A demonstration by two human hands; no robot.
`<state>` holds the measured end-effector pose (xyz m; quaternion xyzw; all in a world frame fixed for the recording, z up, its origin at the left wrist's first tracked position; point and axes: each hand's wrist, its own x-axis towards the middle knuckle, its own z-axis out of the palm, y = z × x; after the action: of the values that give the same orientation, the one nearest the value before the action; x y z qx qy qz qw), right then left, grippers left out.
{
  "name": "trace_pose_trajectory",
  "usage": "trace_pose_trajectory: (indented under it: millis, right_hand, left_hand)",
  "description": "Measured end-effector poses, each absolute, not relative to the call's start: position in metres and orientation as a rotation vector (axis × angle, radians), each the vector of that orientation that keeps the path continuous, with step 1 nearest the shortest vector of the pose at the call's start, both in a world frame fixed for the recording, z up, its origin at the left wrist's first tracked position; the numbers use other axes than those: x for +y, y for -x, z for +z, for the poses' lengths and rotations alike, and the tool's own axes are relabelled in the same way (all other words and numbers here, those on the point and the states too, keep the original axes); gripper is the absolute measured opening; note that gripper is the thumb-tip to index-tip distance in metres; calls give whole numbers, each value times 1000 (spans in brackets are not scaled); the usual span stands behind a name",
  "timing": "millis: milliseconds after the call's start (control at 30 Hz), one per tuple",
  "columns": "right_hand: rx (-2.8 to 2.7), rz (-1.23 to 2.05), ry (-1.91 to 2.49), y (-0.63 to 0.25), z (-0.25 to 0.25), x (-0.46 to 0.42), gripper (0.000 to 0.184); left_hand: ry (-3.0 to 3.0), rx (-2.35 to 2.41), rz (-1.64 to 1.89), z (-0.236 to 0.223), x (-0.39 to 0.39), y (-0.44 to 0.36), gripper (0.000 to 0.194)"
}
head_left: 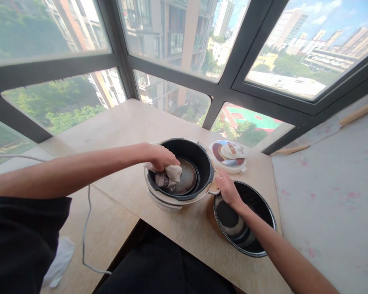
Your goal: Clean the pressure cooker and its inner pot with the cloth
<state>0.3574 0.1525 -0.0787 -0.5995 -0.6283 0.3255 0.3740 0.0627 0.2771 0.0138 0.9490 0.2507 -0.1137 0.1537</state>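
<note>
An electric pressure cooker body (165, 204) with a white shell and black inside stands on the ledge in front of me. My left hand (163, 158) reaches into it, closed on a crumpled cloth (173, 174) that lies against the inner wall at the left. The metal heating plate (187, 177) shows at the bottom. At the cooker's right side, my right hand (227, 185) is closed around the side handle (214, 188). Just right of the cooker, partly hidden beneath my right forearm, is the dark inner pot (260, 200).
The cooker lid (228, 155) lies behind the cooker, near the window. A grey cord (86, 228) runs across the ledge at left. White paper or cloth (61, 259) lies at lower left. Windows stand behind, and a floral-patterned wall (322, 204) borders the right.
</note>
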Motion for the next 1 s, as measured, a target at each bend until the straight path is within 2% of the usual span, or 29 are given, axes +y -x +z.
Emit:
trace_pose_trajectory:
  millis: [100,167,233,300,600,700,800,933,1000]
  right_hand:
    - [-1596,827,1523,-357,-81,153,22]
    - [-1588,835,1520,-357,-82,153,22]
    - [-1578,839,1521,-356,-83,153,22]
    - [-1572,830,1518,-356,-83,153,21]
    - [-1534,816,1498,-352,-86,151,21]
    - [-1509,821,1494,-351,-89,151,23]
    - [-1488,824,1488,-350,-90,151,23]
    - [-1488,822,1462,-349,-91,152,21]
    - [-1482,832,1462,-349,-91,152,20]
  left_hand:
    - [-2974,531,-388,12,270,-50,64]
    - [-3109,554,-210,8,267,-45,57]
    - [-3186,629,-43,1,265,-45,39]
    - [-3243,710,28,-7,266,-51,30]
    - [-3314,640,-65,-34,288,-105,30]
    - [-3230,795,-105,-46,287,-116,33]
    - [-3070,945,-210,-50,283,-123,44]
    - [-2918,781,-373,-39,273,-135,62]
    - [-2849,670,-373,-34,265,-144,64]
